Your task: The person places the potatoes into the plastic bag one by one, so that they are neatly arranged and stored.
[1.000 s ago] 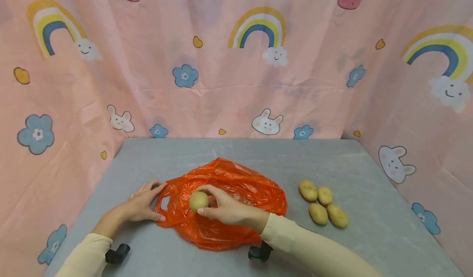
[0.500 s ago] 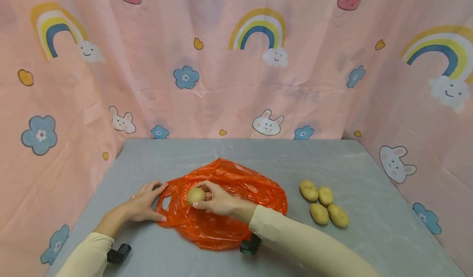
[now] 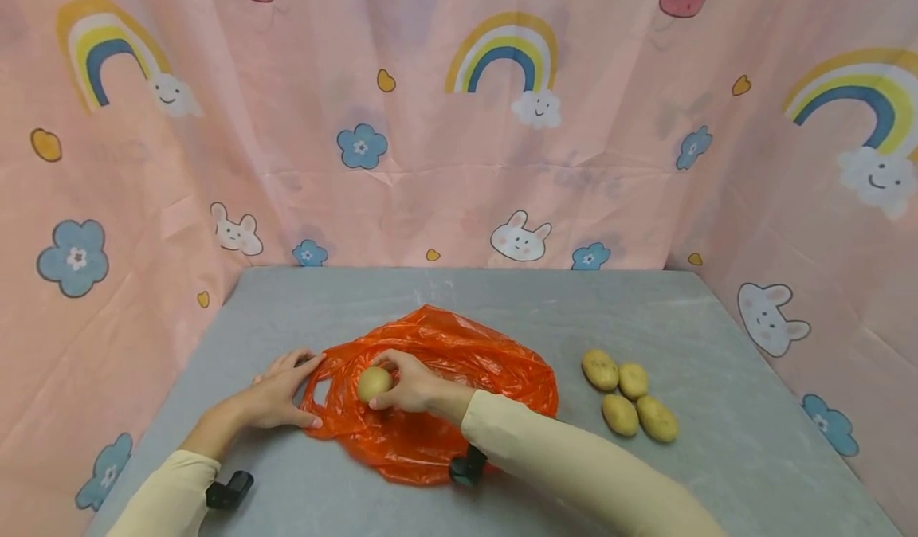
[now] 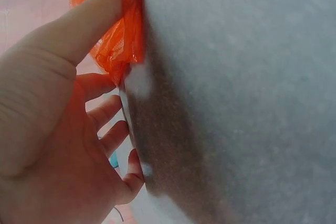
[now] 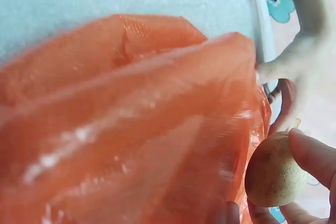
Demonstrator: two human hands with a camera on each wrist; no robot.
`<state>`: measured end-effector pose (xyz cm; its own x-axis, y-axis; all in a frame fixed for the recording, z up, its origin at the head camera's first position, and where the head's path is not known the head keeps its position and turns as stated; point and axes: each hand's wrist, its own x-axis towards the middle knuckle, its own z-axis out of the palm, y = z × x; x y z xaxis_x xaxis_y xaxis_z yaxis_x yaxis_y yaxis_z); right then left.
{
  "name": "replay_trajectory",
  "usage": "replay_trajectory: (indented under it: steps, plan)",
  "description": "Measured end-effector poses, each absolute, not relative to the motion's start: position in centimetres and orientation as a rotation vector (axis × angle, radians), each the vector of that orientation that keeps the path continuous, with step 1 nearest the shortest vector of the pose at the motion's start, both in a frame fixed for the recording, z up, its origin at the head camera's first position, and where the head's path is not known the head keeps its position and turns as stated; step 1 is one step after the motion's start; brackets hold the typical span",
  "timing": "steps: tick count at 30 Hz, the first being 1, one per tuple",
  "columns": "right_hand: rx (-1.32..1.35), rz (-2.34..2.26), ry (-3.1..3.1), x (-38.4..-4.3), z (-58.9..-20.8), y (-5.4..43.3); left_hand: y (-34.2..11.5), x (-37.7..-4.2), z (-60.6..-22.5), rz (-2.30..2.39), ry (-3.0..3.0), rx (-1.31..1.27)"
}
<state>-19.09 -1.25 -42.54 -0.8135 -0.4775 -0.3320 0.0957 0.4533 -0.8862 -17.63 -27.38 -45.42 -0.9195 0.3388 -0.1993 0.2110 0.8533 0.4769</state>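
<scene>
An orange-red plastic bag (image 3: pixel 466 346) lies spread and crumpled on the grey table. My right hand (image 3: pixel 407 383) holds a round yellowish potato (image 3: pixel 374 384) over the bag's left part, with fingers and thumb round its sides. In the right wrist view the potato (image 5: pixel 275 171) sits between thumb and fingertips, beside the bag's raised film. My left hand (image 3: pixel 276 393) rests at the bag's handle end, fingers spread, thumb and fingertips touching its edge. From the left wrist view, the thumb lies against the bag film (image 4: pixel 118 30) and the other fingertips touch the table.
To the right of the bag, several potatoes (image 3: pixel 620 415) lie in a loose group on the table (image 3: pixel 545 298). Pink printed curtains (image 3: pixel 430 202) hang behind and along both sides. A black wrist camera (image 3: pixel 229 491) is strapped to the left wrist.
My right hand has moved a little to the left with the potato, toward the bag's handle end. The left hand, bag and loose potatoes have stayed about where they were.
</scene>
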Motion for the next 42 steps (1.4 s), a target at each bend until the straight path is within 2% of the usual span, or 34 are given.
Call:
replay_trajectory:
  steps: [19, 28, 42]
  plan:
    - [-0.409, -1.130, 2.398, -20.3, -43.2, -2.5, -27.1, -17.7, -45.7, 0.675, 2.746, 0.405]
    - [-0.542, -1.043, 2.323, -21.1, -43.0, -1.5, -26.9, -17.8, -46.0, 0.685, 2.741, 0.417]
    - [-0.497, -1.213, 2.202, -20.9, -40.6, 1.5, -27.3, -17.5, -45.6, 0.675, 2.748, 0.407]
